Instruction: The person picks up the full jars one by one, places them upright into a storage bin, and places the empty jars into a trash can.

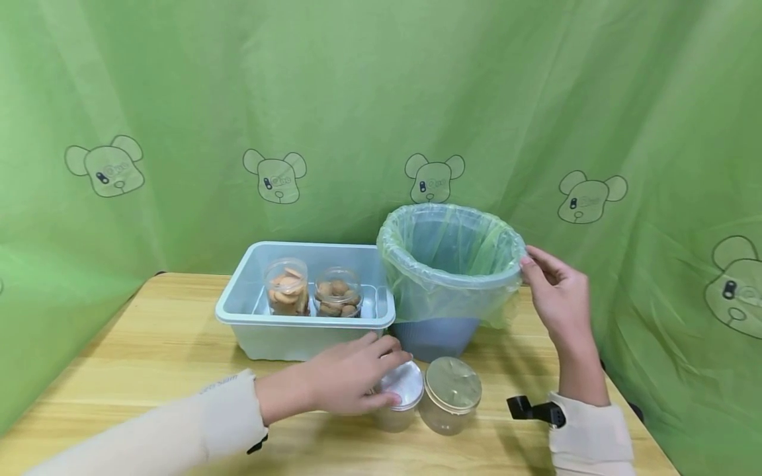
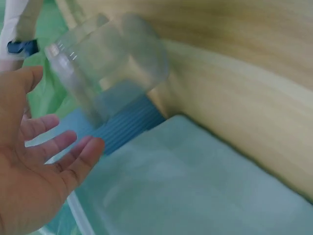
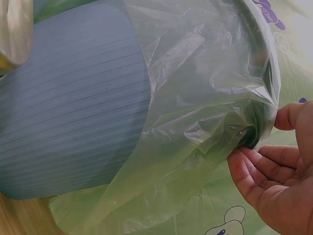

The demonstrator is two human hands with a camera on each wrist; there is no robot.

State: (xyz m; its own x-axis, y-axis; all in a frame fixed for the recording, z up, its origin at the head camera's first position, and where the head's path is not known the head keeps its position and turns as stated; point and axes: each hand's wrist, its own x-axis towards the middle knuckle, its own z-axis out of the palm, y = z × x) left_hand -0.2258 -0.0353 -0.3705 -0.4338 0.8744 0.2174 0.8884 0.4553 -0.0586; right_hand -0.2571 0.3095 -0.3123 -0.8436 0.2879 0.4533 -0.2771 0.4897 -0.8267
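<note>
Beside the bin (image 1: 443,330), left hand (image 1: 351,377) seemingly touches jar lid (image 1: 403,383).

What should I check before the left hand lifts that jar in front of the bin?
1. Left hand on the white-lidded jar: ok, it rests over the lid, though the left wrist view shows the fingers spread, so a firm grip cannot be told.
2. Neighbouring clear-lidded jar out of the way: not ok, it stands right beside the first jar.
3. Right hand steadying the bin: ok, its fingertips touch the rim.
4. Green liner bag seated over the rim: ok.
5. Bin empty inside: cannot tell.
6. Blue tray with two cookie jars: ok, clear of both hands.
</note>
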